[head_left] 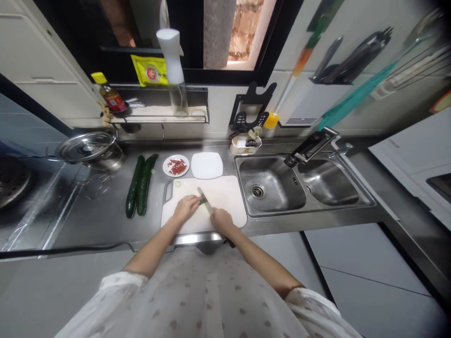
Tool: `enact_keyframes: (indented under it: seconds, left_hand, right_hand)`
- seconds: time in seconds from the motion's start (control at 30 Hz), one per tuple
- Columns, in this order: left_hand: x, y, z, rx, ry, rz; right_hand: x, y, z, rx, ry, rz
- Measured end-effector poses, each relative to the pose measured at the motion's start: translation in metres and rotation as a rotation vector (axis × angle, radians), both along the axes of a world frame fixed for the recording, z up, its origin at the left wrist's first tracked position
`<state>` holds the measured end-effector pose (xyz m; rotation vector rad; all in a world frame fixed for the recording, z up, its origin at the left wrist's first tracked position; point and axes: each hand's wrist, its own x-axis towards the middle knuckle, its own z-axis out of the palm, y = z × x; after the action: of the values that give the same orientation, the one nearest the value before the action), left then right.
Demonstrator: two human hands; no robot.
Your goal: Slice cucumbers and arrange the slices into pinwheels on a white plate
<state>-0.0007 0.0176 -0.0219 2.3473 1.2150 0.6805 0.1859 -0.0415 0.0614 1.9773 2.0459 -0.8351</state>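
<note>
My right hand is wrapped round the handle of a kitchen knife, whose blade points away from me over the white cutting board. Close to the blade's left side, the fingers of my left hand are curled on a small green piece of cucumber, mostly hidden by the fingers. Pale green cut cucumber lies on the board beneath the knife. A round cucumber end rests near the board's upper left corner. Left of the board lie two whole cucumbers side by side.
Behind the board stand a plate of chopped red pieces and a white square dish. A double sink with a black faucet is on the right. A lidded steel pot stands at left, below a shelf with bottles.
</note>
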Motion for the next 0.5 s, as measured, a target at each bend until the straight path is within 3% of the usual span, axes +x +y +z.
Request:
enact_keyframes:
  seconds: [0.5]
  left_hand:
    - [0.001, 0.000, 0.002, -0.016, -0.018, 0.007]
  right_hand:
    - [-0.012, 0.025, -0.002, 0.023, 0.000, 0.034]
